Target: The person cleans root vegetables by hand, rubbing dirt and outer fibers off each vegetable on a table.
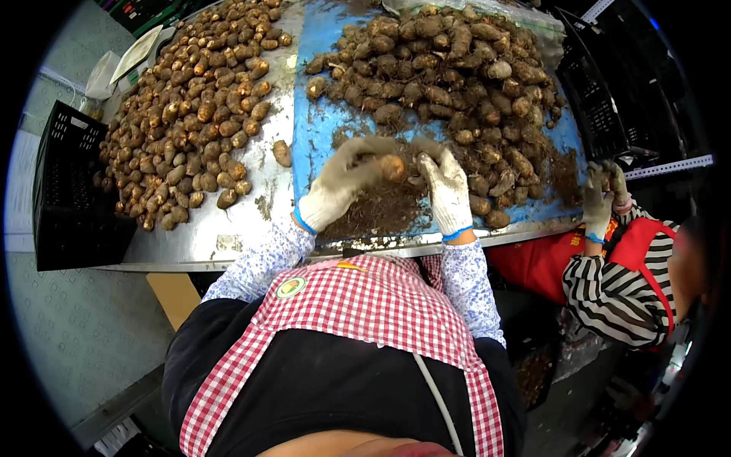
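My left hand, in a white knit glove, is closed around a brown taro corm; the fingers are a little blurred. Just to its right, my gloved right hand has its fingers curled in at the tips, and what they pinch, if anything, is hidden. Both hands are over dark soil and root scraps on a blue sheet. Beyond them lies a heap of hairy, soil-covered taro. A single taro corm sits on the bare metal left of the sheet.
Cleaner taro is spread over the metal table's left side. A black crate stands at the left edge, other black crates at the right. A co-worker in striped sleeves works at the right with gloved hands.
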`<state>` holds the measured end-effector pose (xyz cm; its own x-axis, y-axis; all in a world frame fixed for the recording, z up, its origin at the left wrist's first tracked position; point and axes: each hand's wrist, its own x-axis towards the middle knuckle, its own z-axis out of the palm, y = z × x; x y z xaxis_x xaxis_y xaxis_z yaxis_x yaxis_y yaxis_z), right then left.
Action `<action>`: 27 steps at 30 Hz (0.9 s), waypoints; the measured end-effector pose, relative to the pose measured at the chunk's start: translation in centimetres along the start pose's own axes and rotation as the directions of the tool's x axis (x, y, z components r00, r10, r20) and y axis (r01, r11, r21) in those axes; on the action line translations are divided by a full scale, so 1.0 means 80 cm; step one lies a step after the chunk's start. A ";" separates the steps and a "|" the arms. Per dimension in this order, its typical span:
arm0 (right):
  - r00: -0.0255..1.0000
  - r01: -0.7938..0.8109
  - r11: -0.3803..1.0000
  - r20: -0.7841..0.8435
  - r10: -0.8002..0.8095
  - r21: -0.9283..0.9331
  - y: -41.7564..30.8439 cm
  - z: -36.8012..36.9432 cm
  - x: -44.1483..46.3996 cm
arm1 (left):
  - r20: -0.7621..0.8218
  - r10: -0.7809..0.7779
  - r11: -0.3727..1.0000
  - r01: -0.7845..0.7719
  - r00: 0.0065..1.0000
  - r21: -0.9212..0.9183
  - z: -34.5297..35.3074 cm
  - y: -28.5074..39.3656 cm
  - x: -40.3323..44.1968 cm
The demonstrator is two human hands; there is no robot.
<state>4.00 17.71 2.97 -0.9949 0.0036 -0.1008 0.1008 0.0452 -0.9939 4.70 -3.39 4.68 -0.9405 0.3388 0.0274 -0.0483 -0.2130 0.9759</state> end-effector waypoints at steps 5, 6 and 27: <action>0.972 -0.014 0.995 0.231 0.036 -0.095 -0.023 0.035 -0.029 | -0.185 -0.014 0.971 0.057 0.983 0.231 0.020 0.006 0.001; 0.977 0.147 0.962 0.187 -0.105 -0.228 0.001 0.039 -0.027 | -0.182 0.023 0.917 0.052 0.983 0.396 0.022 0.005 0.001; 0.981 0.170 0.980 0.072 -0.178 0.104 -0.006 0.027 -0.030 | -0.112 0.000 0.769 0.071 0.994 0.635 0.028 0.017 -0.006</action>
<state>6.36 15.54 3.58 -0.9943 -0.0765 0.0749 -0.0704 -0.0591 -0.9958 5.81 -1.81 6.47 -0.9722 0.2340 0.0034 0.1095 0.4418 0.8904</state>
